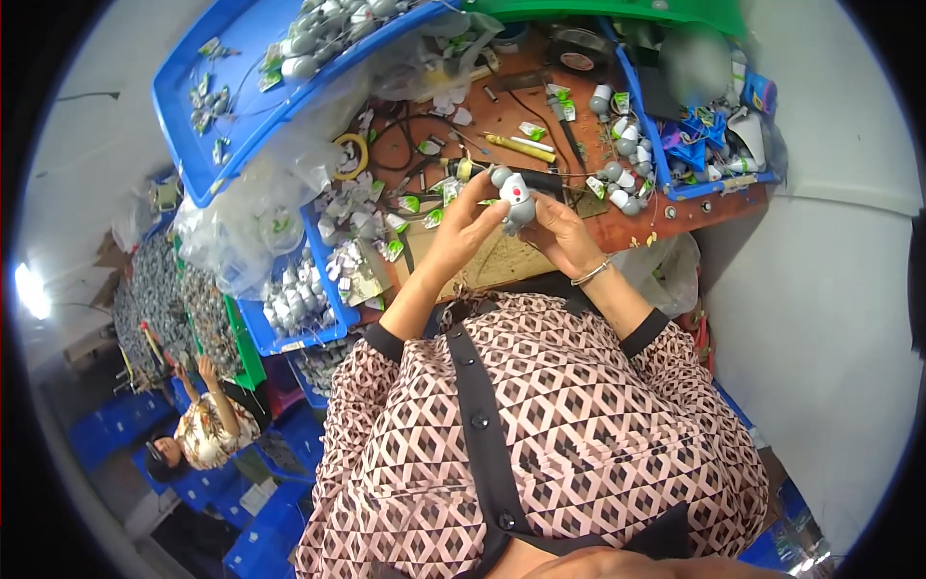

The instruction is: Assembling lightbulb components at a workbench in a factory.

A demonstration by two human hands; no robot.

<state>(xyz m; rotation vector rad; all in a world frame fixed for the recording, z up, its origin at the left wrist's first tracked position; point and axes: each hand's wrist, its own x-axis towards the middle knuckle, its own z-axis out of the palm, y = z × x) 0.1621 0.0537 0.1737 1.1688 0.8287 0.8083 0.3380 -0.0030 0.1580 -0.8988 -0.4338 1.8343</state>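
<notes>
A small grey-and-white toy figure (519, 196) with red dots on its white middle is held between my two hands, above the front of the brown worktable. My left hand (464, 230) pinches it from the left, thumb against its side. From the right, my right hand (564, 234) closes on its lower grey part; some of those fingers are hidden behind it. Just beyond my hands lie a yellow pen-like stick (521, 147) and scattered green-and-white tags (409, 204). Similar grey-and-white figures (627, 140) are heaped to the right.
A raised blue tray (183, 125) holds more figures at the far left, with clear plastic bags below. Another blue bin (289, 340) of figures stands at the near left. At the right is a blue tray (719, 190) of mixed items. Another person (212, 425) works at the left.
</notes>
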